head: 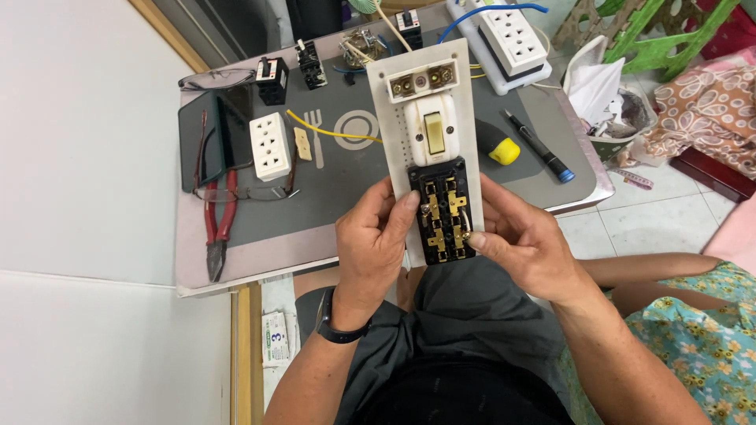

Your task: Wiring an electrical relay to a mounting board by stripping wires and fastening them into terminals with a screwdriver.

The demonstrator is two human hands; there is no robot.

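A long white electrical panel (465, 118) is held upright over my lap, its top resting toward the table. It carries a cream switch module (434, 131), a small terminal block (423, 80) at the top and a black socket base with brass contacts (443, 211) at the bottom. My left hand (376, 244) grips the panel's lower left edge, thumb on the black base. My right hand (526, 244) holds the lower right edge, its thumb tip pressing at the base's right side. A dark watch sits on my left wrist.
A small grey table (315, 205) holds a white socket (269, 145), red-handled pliers (216, 228), glasses, a dark tablet (213, 138), black switch parts (272, 80), a yellow wire, a yellow-black screwdriver (502, 147), a dark pen (539, 147) and a white power strip (512, 35). Another person's arm in floral cloth (693, 315) is at right.
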